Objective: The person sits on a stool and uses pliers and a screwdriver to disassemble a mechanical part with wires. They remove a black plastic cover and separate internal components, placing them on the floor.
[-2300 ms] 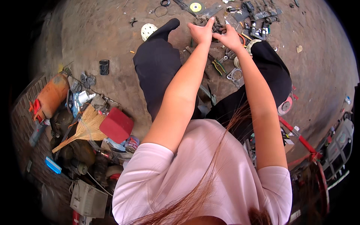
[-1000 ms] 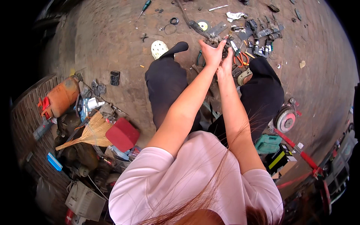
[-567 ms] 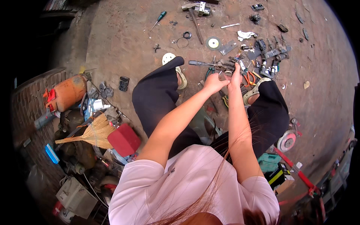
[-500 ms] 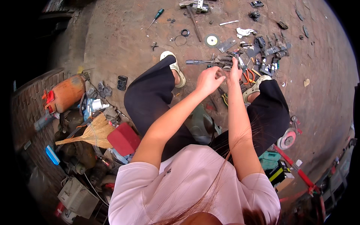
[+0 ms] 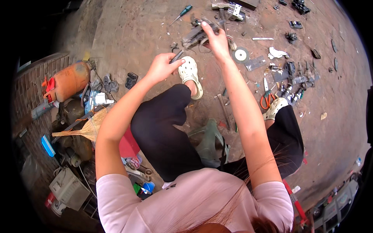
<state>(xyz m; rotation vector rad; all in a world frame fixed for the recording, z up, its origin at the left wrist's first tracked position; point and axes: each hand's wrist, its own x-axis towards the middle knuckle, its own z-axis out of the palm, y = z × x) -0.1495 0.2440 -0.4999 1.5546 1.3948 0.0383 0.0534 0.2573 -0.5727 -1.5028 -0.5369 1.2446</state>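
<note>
My right hand [image 5: 216,40] is raised above the ground ahead of me, gripping a bulky, greasy dark metal machine part [image 5: 194,37]. The thumb lies along the top of that part, and a loop of wire or thin cord shows at its right side. Lower and to the left, my left hand [image 5: 162,69] is closed on a short dark rod-shaped piece [image 5: 177,56], whose exact kind I cannot make out. The rod slants up toward the machine part; whether the two touch is unclear. My left clog [image 5: 190,73] is just right of the left hand.
A screwdriver [image 5: 182,14], hammer [image 5: 220,7] and grinding disc [image 5: 241,55] lie on the ground. Orange-handled pliers or scissors [image 5: 266,99] and several greasy parts are near my right foot. An orange gas cylinder [image 5: 72,81] and straw broom [image 5: 87,128] are at left.
Both hands have moved left, and the right hand has carried the machine part forward too. My left hand now holds the dark rod. The view has shifted a little.
</note>
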